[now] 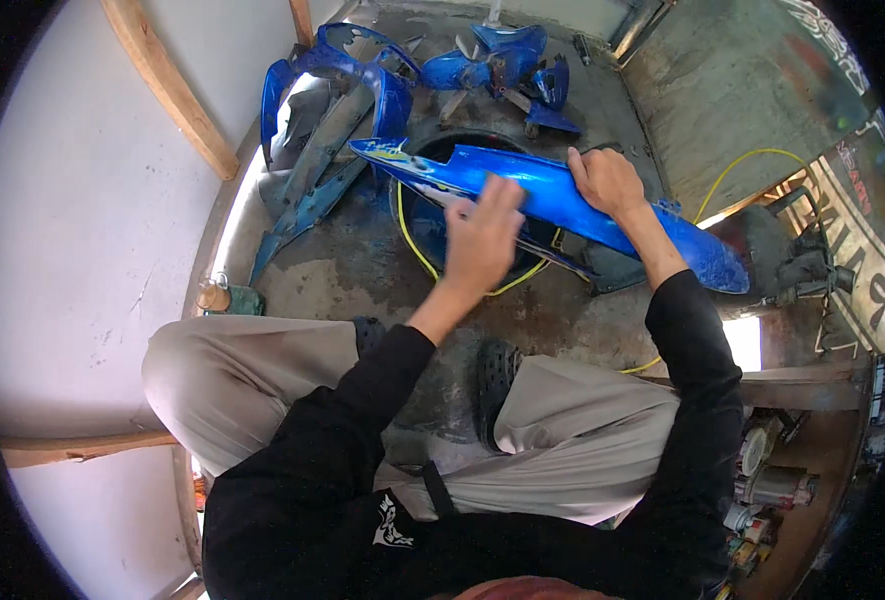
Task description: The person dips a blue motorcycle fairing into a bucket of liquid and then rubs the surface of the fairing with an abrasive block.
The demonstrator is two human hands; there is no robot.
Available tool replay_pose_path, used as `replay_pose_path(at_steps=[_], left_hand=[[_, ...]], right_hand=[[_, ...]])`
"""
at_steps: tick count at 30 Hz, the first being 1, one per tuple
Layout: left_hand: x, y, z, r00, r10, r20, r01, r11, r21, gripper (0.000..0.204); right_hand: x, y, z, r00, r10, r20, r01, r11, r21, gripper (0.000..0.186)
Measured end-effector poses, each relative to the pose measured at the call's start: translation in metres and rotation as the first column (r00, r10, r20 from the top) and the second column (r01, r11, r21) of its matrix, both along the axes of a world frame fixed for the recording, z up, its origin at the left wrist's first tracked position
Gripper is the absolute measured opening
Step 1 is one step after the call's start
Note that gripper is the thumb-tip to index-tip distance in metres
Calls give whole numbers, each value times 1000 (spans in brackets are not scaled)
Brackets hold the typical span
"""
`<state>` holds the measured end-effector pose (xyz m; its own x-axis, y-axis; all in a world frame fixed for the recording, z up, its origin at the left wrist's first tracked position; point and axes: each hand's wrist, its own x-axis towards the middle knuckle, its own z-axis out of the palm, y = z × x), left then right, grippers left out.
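Observation:
A long blue plastic body panel (538, 180), apparently from a motorcycle, lies slantwise in front of me, its pointed end at the left and its rounded end at the right. My right hand (608, 185) grips its upper edge, thumb and fingers closed over the rim. Against its lower, scuffed side is my left hand (483, 238), fingers blurred by motion; whether something is under them I cannot tell. Beneath the panel stands a dark round tub (403, 205), partly hidden. A yellow hose (418, 252) curves around it.
More blue panels (508, 70) lie on the floor at the back, with another large curved one (388, 95) at back left. Long worn panels (308, 190) lean beside the white wall. A green jar (246, 301) stands near my left knee. Several cans (778, 487) fill a shelf at lower right.

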<state>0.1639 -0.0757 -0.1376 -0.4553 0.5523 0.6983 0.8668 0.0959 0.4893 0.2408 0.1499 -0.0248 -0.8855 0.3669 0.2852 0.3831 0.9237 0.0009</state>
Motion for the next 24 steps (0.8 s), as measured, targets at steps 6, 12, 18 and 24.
replay_pose_path(at_steps=[6, 12, 18, 24], left_hand=[[-6, -3, -6, 988, -111, -109, 109, 994, -32, 38], [-136, -47, -45, 909, 293, 295, -291, 955, -52, 37], [-50, -10, -18, 987, 144, 67, -144, 990, -4, 39], [-3, -5, -5, 977, -214, -2, 214, 977, -20, 39]], right_hand=[[0, -5, 0, 999, -22, -43, 20, 999, -33, 59], [-6, -14, 7, 998, 10, -65, -11, 1000, -15, 59], [1, -5, 3, 999, -31, -33, 30, 999, -23, 59], [2, -6, 2, 998, -26, -50, 25, 1000, -8, 59]])
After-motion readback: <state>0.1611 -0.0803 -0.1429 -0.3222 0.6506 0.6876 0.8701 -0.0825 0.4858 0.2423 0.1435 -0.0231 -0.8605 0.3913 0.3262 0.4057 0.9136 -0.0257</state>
